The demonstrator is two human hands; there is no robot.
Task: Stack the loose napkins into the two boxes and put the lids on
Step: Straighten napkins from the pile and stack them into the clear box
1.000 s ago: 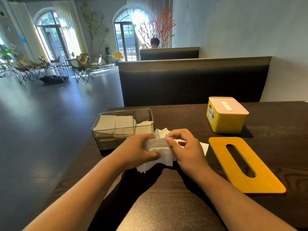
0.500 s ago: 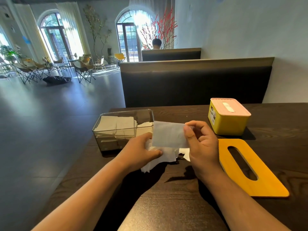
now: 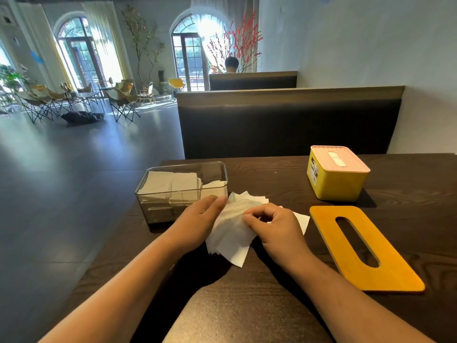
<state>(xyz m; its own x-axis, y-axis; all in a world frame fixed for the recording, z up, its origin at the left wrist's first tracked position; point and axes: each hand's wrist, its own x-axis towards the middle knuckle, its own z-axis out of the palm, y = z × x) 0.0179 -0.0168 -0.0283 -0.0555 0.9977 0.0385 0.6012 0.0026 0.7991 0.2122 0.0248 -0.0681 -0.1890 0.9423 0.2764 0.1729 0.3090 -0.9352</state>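
Note:
A pile of loose white napkins (image 3: 231, 233) lies on the dark table in front of me. My left hand (image 3: 197, 220) presses on the pile's left side, fingers over its top edge. My right hand (image 3: 274, 225) pinches a napkin at the pile's right side. Behind the left hand stands a clear plastic box (image 3: 181, 188), lidless, with stacked napkins inside. At the far right a yellow box (image 3: 337, 175) carries a pink slotted lid. An orange-yellow wooden lid (image 3: 363, 246) with an oval slot lies flat to the right of my right hand.
The dark wooden table (image 3: 247, 305) ends at its left edge near the clear box, with grey floor beyond. A dark bench backrest (image 3: 289, 125) runs behind the table. A person sits in the further booth. A wall closes off the right side.
Half a second ago my right hand held one napkin lifted above the pile. It has come back down, and both hands now rest on the pile.

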